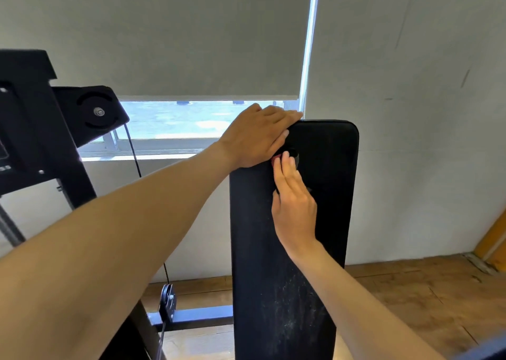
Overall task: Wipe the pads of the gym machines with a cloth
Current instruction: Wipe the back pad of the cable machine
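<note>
- Head view: one long black pad (323,168) is standing upright in the middle of the picture, its rounded top edge reaching up just under the window sill line, with pale dusty streaks showing on its lower part.
- Two bare hands are working on it. The left hand (257,138) is lying over the pad's upper left corner, its fingers (284,116) straight and pressed together, draping over the top edge.
- The right hand (294,203) is lying flat against the pad's face just below the left hand, fingers straight and pressed together, pointing up.
- One cloth (291,153) is showing only as a dark bunched bit with a small red patch, peeking out at the right hand's fingertips, between the two hands; how much of it lies under the palm cannot be told.
- One black machine frame (35,129) is standing at the left, with one round pulley housing (97,110) at its head, one thin cable (134,151) hanging down from it, and one small pulley (167,299) near the floor.
- One grey roller blind (191,36) is covering most of the window (197,119), leaving a bright strip open below.
- A white wall (424,113) is filling the right side, and a worn wooden floor (410,299) is running underneath.
</note>
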